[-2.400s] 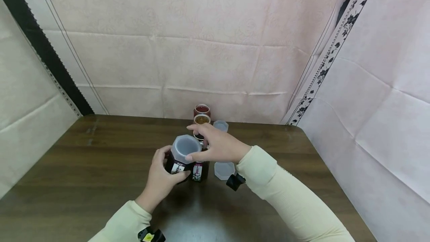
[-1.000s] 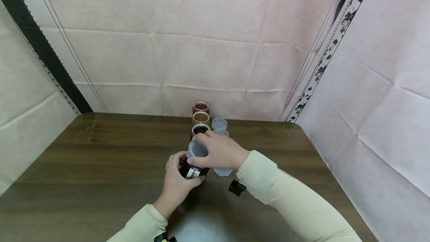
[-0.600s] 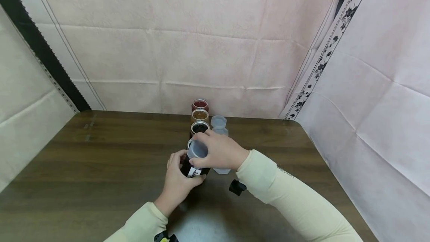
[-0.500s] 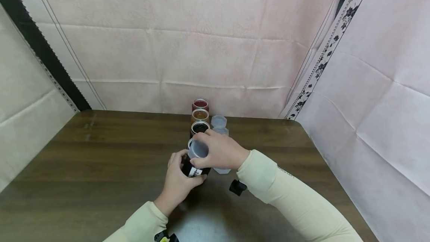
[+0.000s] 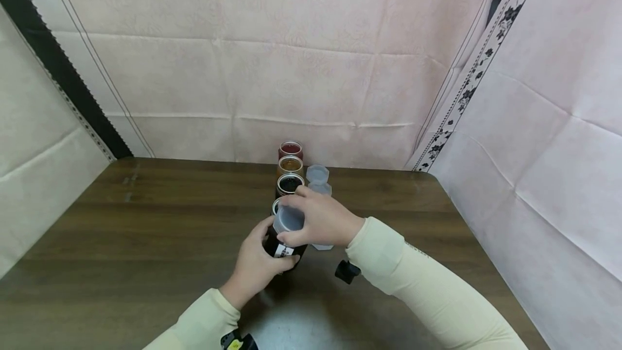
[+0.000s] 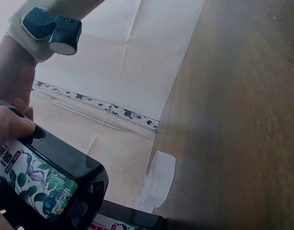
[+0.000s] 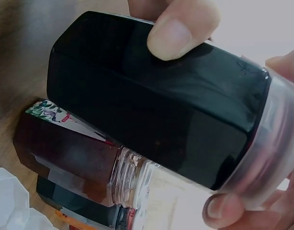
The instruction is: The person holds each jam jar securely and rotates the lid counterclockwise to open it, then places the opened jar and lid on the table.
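Observation:
A dark faceted jar (image 5: 283,251) with a printed label is held tilted above the table in my left hand (image 5: 255,261), fingers and thumb on opposite sides. On its mouth sits a translucent plastic lid (image 5: 289,219), gripped at the edges by my right hand (image 5: 323,217). The right wrist view shows the jar (image 7: 152,100) lying slanted across the picture, its lid (image 7: 281,129) between my right fingertips. Label artwork on the jar (image 6: 41,179) appears in the left wrist view. The lid's far edge is covered by my right fingers.
Behind run lidless jars in a row: red (image 5: 290,148), amber (image 5: 290,164), dark (image 5: 290,182), and one mostly hidden by my hands. Right of them lie translucent lids (image 5: 317,173), with another lid (image 5: 323,247) nearer. A cloth wall (image 5: 233,85) borders the wooden table (image 5: 146,231).
Since the oldest frame, the jar has moved right and tilted. My right fingers have closed around its lid. Over the last half second both hands have shifted only slightly.

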Action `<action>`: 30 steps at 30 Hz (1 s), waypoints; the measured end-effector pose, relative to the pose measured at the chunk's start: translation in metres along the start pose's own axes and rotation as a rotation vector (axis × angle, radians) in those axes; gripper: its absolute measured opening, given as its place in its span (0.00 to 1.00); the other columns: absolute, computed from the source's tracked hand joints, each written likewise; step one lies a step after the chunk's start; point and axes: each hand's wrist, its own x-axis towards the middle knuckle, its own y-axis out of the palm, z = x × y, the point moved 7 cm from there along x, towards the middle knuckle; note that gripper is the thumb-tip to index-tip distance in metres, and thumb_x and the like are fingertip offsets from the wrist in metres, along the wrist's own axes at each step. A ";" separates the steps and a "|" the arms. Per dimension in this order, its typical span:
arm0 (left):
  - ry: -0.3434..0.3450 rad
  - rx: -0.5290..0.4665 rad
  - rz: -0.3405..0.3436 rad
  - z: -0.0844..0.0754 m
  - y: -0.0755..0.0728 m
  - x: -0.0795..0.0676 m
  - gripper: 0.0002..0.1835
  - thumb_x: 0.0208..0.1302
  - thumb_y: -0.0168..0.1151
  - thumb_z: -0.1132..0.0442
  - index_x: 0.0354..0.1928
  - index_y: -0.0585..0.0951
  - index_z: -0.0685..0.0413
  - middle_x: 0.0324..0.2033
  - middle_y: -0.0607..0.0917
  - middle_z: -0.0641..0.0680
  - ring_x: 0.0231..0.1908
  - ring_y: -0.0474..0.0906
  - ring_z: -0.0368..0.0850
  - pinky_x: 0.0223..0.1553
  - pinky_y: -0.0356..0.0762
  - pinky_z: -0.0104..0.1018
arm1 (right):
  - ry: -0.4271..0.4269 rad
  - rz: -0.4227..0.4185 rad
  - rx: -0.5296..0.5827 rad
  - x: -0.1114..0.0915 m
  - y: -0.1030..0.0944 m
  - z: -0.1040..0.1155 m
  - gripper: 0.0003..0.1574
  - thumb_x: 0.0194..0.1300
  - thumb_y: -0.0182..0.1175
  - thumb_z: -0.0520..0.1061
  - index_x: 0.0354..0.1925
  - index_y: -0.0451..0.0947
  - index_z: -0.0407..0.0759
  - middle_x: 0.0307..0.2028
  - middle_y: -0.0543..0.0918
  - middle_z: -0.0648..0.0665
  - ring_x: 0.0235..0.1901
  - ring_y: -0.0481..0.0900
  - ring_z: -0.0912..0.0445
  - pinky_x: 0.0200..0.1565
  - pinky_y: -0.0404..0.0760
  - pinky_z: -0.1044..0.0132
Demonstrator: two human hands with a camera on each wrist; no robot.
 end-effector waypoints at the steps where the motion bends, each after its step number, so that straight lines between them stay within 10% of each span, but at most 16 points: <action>1: -0.004 -0.007 0.003 0.000 0.000 0.000 0.40 0.42 0.77 0.64 0.62 0.72 0.51 0.50 0.79 0.50 0.45 0.75 0.46 0.47 0.75 0.45 | -0.012 -0.001 0.005 0.000 0.000 0.000 0.36 0.55 0.65 0.60 0.60 0.75 0.49 0.45 0.73 0.48 0.33 0.76 0.58 0.32 0.77 0.69; 9: -0.007 -0.031 0.095 0.000 0.002 -0.004 0.40 0.41 0.77 0.63 0.62 0.73 0.49 0.45 0.81 0.50 0.40 0.76 0.44 0.40 0.78 0.37 | -0.172 0.007 0.025 -0.008 -0.003 0.008 0.33 0.52 0.67 0.55 0.56 0.77 0.50 0.46 0.74 0.51 0.36 0.74 0.59 0.34 0.77 0.71; 30: 0.019 -0.026 0.199 0.011 0.010 -0.005 0.42 0.41 0.77 0.61 0.63 0.72 0.52 0.46 0.81 0.53 0.41 0.76 0.44 0.42 0.77 0.34 | -0.223 0.086 0.069 -0.015 0.006 -0.001 0.33 0.52 0.67 0.52 0.58 0.76 0.53 0.49 0.75 0.52 0.42 0.74 0.60 0.40 0.77 0.70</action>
